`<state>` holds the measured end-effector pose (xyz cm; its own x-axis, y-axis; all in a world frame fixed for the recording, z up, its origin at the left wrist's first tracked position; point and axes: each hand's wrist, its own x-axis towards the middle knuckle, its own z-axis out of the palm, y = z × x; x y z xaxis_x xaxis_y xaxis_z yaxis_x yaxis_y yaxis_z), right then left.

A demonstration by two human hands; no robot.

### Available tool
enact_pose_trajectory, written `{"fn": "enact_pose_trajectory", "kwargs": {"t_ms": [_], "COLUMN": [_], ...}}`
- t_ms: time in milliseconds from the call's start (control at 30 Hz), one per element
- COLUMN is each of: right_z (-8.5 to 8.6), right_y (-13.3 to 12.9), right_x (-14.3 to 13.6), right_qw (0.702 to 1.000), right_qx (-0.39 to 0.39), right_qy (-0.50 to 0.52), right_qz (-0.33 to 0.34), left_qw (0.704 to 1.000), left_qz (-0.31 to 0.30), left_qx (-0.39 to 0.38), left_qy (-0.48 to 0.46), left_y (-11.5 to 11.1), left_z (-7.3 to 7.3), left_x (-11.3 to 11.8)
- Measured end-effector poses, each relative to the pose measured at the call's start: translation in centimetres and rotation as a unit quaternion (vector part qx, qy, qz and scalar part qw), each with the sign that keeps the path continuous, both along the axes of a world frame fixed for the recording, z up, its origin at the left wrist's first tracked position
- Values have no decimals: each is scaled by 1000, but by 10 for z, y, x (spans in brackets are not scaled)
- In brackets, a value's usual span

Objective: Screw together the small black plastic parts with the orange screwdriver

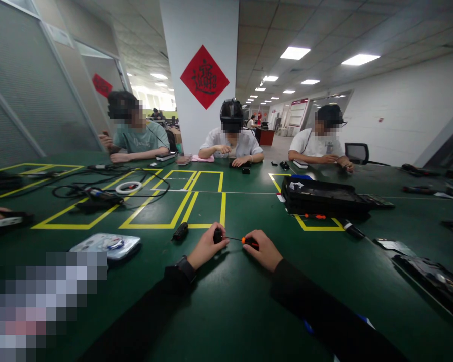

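Near the middle of the green table, my left hand [207, 249] is closed around a small black part [218, 235], mostly covered by my fingers. My right hand [266, 252] grips a screwdriver [244, 241] by its black and orange handle. Its thin shaft points left, and the tip meets or nearly meets the black part; I cannot tell which. To the left of my left hand lies another small black piece [180, 232], touched by neither hand.
A long black tray-like housing [320, 197] stands right of centre, with an orange-handled tool [315, 216] before it. Black cables [98, 193] and a white ring [129, 187] lie left. A silvery case [113, 245] is nearer. Several people sit around the table.
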<state>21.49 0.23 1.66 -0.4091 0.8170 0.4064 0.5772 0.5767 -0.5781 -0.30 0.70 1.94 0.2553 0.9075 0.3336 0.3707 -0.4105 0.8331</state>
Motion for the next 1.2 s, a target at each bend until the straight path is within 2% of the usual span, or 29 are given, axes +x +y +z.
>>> {"fn": "enact_pose_trajectory", "kwargs": {"t_ms": [533,867,1200], "right_z": [1,-3,0], "right_y": [3,3,2], "right_x": [1,2,1], "right_qw": [1000,999,1000], "right_qx": [-4,-20,-4], "right_qy": [-7,38,23], "right_qz": [8,7,-17], "left_qw": [1000,1000,1000], "left_qz": [0,2,-2], "left_qx": [-1,-3,-12], "left_qy": [2,-1,-1], "left_y": [0,1,-3], "left_z": [1,-1,3], "left_x": [-1,-1,0]}}
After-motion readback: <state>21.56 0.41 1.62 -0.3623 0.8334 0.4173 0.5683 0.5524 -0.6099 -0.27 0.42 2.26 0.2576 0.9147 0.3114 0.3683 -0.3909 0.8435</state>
